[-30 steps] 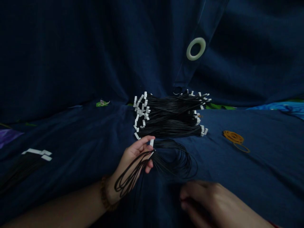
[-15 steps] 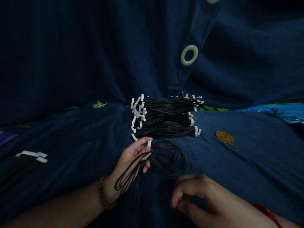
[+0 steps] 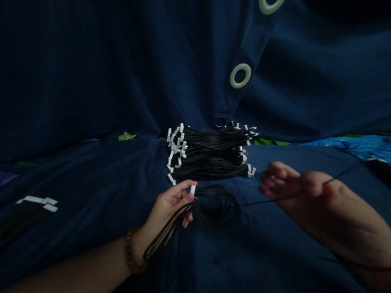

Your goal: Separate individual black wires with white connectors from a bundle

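Your left hand (image 3: 169, 207) is nearly closed, thumb and fingers pinching a small bunch of thin black wires (image 3: 216, 207) just below a white connector (image 3: 193, 189), which points up and away from you toward the pile. From that pinch, some wires hang in a loop past your wrist and the rest curl out to the right in a loose coil on the cloth. Your right hand (image 3: 305, 191) is well off to the right of that coil, its fingers curled in and a single black wire (image 3: 256, 202) pinched between them and the thumb, running taut-looking from the coil out across the hand. The main pile of black wires (image 3: 210, 156) lies just beyond your left fingertips, its long axis running left to right across your view, with white connectors (image 3: 174, 148) crowding its left end and more at its right end. It sits on dark blue cloth (image 3: 91, 183), right at the fold where the flat part meets the hanging part, which carries a pale ring grommet (image 3: 240, 75). Off to the left lies a smaller bundle of black wires with white connectors (image 3: 33, 211), with the cloth running between it and your left hand
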### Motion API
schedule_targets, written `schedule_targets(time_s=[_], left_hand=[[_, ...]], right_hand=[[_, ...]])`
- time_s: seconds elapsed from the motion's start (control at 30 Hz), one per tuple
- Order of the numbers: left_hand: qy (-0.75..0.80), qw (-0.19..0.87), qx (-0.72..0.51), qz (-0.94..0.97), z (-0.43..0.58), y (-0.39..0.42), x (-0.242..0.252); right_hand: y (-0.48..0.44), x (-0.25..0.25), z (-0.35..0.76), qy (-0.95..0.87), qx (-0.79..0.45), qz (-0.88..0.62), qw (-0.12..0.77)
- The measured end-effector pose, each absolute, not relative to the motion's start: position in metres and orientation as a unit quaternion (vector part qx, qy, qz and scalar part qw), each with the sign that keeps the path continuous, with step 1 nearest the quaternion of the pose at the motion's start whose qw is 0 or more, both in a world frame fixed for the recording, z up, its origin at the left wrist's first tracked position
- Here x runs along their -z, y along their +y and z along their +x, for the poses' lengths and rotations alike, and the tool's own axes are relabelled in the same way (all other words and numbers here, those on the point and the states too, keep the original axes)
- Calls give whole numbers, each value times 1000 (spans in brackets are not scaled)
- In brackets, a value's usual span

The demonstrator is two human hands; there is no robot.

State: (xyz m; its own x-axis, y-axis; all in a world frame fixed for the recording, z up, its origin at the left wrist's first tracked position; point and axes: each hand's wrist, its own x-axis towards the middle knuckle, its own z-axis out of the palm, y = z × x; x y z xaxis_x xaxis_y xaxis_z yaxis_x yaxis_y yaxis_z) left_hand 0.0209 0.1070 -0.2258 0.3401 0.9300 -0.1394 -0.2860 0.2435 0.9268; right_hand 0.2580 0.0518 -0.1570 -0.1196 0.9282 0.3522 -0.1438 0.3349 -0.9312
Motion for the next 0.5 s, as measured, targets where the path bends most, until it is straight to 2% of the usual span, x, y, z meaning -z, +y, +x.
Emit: schedule_targets(time_s=[0.07,0.13,0.2,0.27,0.33,0.43,0.5], left_hand=[[365,692,-438,442,21,109,231],[362,690,-438,448,21,109,235],[352,700,-431,448,21,108,238],[334,720,-424,436,21,104,239],[314,740,-422,418,22,98,238],[306,760,-408,402,22,90,238],[304,774,-386,400,21,87,238]], right_hand=[[52,153,256,-508,-463,-354,634],[50,149,250,-492,-455,-381,637],[45,149,240,-556,-463,-397,565],[37,154,229,-657,-430,-417,457],[29,162,218,-749,-302,-452,379],[21,177,209,-818,-60,-455,347],[19,183,207,-836,14,-439,330]])
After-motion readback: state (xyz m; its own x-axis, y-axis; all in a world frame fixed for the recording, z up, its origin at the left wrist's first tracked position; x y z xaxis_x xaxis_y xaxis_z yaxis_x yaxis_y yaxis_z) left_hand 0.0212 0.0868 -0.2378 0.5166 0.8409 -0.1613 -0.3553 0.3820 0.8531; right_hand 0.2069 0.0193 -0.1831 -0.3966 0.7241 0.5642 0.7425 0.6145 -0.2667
